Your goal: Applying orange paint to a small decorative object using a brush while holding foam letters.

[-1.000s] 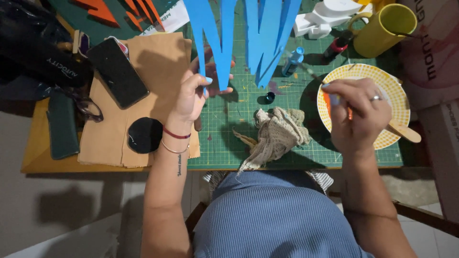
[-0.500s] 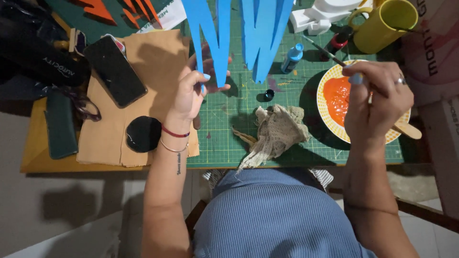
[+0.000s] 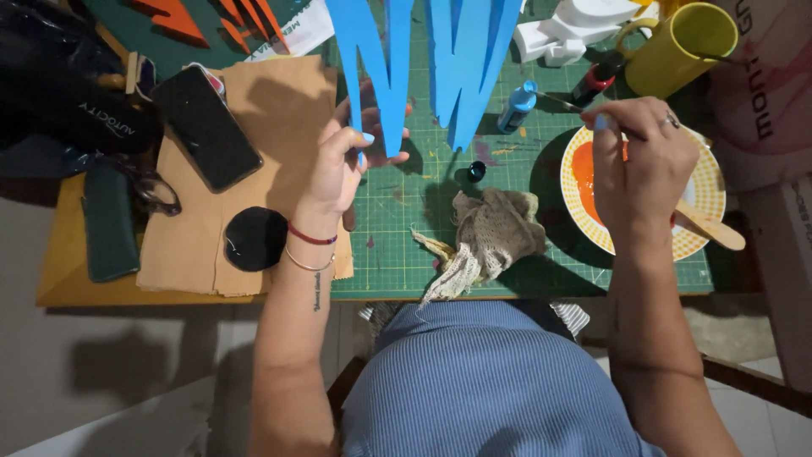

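left hand: we see fingers pinched on the lower tip of the tall blue foam cutout, standing on the green cutting mat.
right hand: fingers closed on a thin paintbrush over the yellow-rimmed plate of orange paint.
open room: bare mat between our hands, near the front edge.
in the way: crumpled beige rag, small black cap, blue paint bottle, yellow mug.
left side: black phone on brown paper.

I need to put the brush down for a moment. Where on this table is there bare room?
The green cutting mat is bare between the left hand and the crumpled cloth, and along its near edge below the plate. The brown paper is free between the phone and the black disc. The far side, by the paint bottles and the mug, is crowded.
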